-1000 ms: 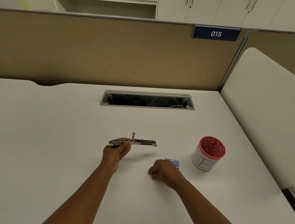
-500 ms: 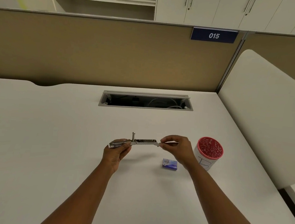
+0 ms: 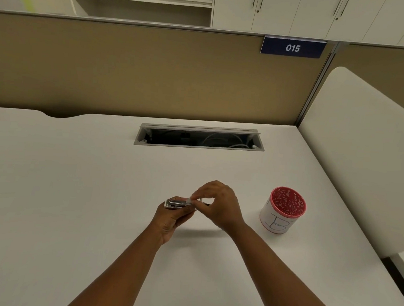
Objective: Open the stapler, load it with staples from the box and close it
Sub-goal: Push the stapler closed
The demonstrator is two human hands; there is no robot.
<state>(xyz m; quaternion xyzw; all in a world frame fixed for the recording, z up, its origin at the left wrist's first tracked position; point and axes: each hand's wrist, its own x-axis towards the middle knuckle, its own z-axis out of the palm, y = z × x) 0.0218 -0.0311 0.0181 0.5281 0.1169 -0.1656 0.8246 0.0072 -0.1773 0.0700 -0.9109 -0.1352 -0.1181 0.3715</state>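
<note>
A blue sign (image 3: 293, 48) on the partition's top edge reads "015"; right of the hands, the red-rimmed cup (image 3: 283, 211) shows a handwritten "B".

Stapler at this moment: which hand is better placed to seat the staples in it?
Right. The right hand is already pinching at the stapler, apparently feeding something in, while the left hand grips its end from below and steadies it.

Both forearms and hands (image 3: 218, 206) are bare, with no sleeves visible.
</note>
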